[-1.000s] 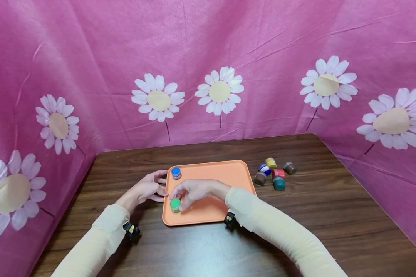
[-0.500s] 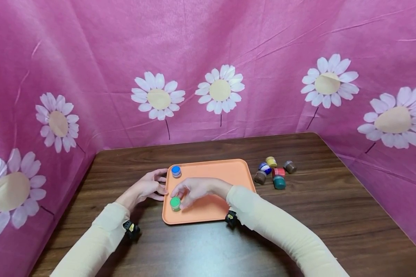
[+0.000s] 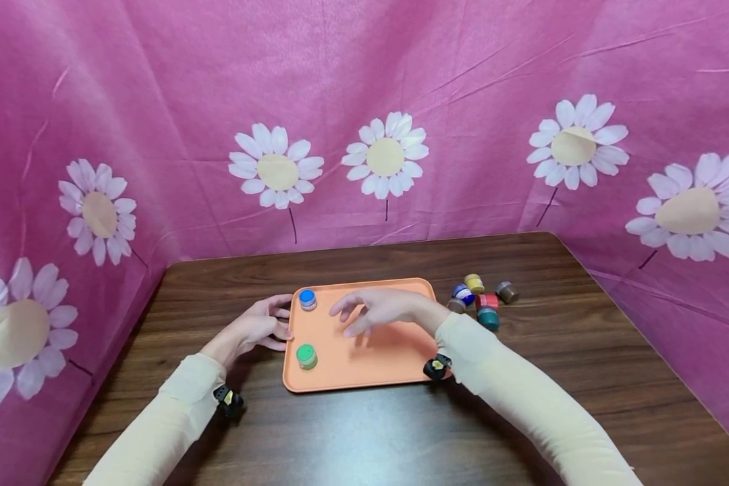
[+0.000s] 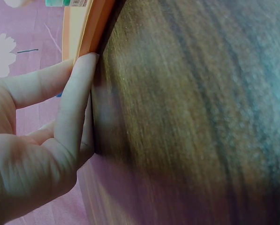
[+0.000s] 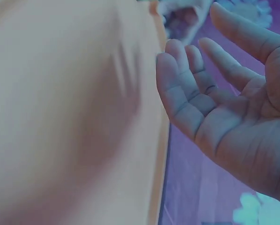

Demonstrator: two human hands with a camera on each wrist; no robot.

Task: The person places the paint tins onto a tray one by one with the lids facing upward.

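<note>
An orange tray (image 3: 364,378) lies on the wooden table. My left hand (image 3: 258,331) holds its left rim; in the left wrist view the thumb and a finger (image 4: 79,101) meet at the tray's edge. A small paint jar with a blue lid (image 3: 308,300) stands in the tray's far left corner. Another paint jar, with a green lid (image 3: 306,356), stands upright near the front left corner. Over the tray's middle hovers my right hand (image 3: 379,309), fingers loosely bent and nothing between them; the right wrist view shows its palm (image 5: 243,126) bare.
Right of the tray, several paint jars are bunched on the table (image 3: 559,351): yellow (image 3: 474,283), blue (image 3: 463,294), red (image 3: 487,302), dark green (image 3: 489,318) and brownish ones (image 3: 507,292), one partly behind my right arm. A pink flowered cloth (image 3: 480,81) hangs around the table.
My right hand has let go of the green-lidded jar and moved right and away from it, over the tray's middle. The jar stays in place. My left hand keeps its place at the rim.
</note>
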